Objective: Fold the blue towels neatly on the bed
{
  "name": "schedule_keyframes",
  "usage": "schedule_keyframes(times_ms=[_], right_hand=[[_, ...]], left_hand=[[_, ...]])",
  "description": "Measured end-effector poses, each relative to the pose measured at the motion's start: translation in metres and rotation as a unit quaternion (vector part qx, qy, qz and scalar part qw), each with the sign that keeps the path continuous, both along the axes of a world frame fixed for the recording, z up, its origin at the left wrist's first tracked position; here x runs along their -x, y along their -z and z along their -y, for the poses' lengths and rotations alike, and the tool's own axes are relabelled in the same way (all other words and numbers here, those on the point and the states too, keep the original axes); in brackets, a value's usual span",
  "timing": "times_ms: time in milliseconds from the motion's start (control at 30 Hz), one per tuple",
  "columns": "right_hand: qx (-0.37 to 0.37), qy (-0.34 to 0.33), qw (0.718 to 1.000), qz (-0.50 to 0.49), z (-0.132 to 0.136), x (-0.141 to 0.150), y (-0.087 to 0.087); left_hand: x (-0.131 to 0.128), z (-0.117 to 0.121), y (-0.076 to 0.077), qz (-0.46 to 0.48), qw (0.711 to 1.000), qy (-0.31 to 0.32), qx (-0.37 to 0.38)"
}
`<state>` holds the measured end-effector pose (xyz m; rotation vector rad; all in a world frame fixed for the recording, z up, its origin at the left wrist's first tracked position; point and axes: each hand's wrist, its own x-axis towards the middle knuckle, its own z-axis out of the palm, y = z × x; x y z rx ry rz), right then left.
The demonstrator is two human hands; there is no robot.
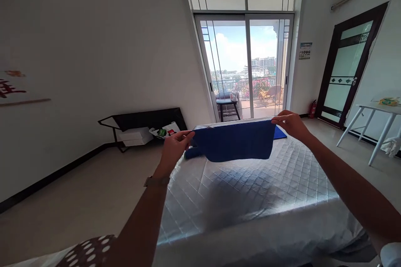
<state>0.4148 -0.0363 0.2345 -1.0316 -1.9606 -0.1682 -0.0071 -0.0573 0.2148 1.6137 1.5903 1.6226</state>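
A blue cloth [234, 142] hangs stretched in the air above a bed with a white quilted cover [244, 192]. My left hand [175, 148] pinches its left upper corner, fingers closed on the fabric. At the right upper corner my right hand [290, 124] grips the cloth the same way. Behind the cloth, more blue fabric [280, 133] lies flat on the far end of the bed, and a rolled blue piece [191, 153] lies near the left edge. A watch sits on my left wrist.
A black low shelf [140, 123] with white boxes stands by the left wall. Glass sliding doors [247, 66] open onto a balcony with a stool. A white table [376, 121] and a dark-framed door [347, 66] are at the right. Bare floor runs along both sides of the bed.
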Motion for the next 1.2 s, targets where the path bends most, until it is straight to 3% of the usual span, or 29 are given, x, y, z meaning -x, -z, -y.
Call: schedule_keyframes(times_ms=[100, 200, 333, 433, 533, 700, 967, 1200], right_hand=[[0.005, -0.019, 1.0, -0.023, 0.013, -0.003, 0.028], [0.066, -0.049, 0.997, -0.012, 0.038, -0.009, 0.083], [0.203, -0.074, 0.976, 0.033, 0.071, -0.014, 0.165], [0.295, -0.061, 0.952, 0.051, 0.088, -0.014, 0.201], [0.333, -0.048, 0.94, 0.064, 0.1, -0.014, 0.212], [0.336, -0.034, 0.936, 0.101, 0.109, -0.017, 0.209], [0.318, -0.035, 0.94, 0.122, 0.116, -0.018, 0.216], [0.344, -0.014, 0.926, 0.156, 0.121, -0.011, 0.193]], left_hand=[[0.001, 0.012, 0.026, 0.06, 0.997, 0.037, 0.004], [0.002, 0.037, 0.081, 0.084, 0.99, 0.086, 0.072], [0.001, 0.069, 0.163, 0.084, 0.956, 0.118, 0.256], [-0.001, 0.082, 0.197, 0.046, 0.939, 0.12, 0.318], [-0.002, 0.09, 0.199, 0.011, 0.939, 0.124, 0.32], [-0.007, 0.104, 0.187, -0.051, 0.932, 0.101, 0.345], [-0.011, 0.115, 0.188, -0.243, 0.907, 0.085, 0.332], [-0.016, 0.12, 0.193, -0.293, 0.886, 0.058, 0.354]])
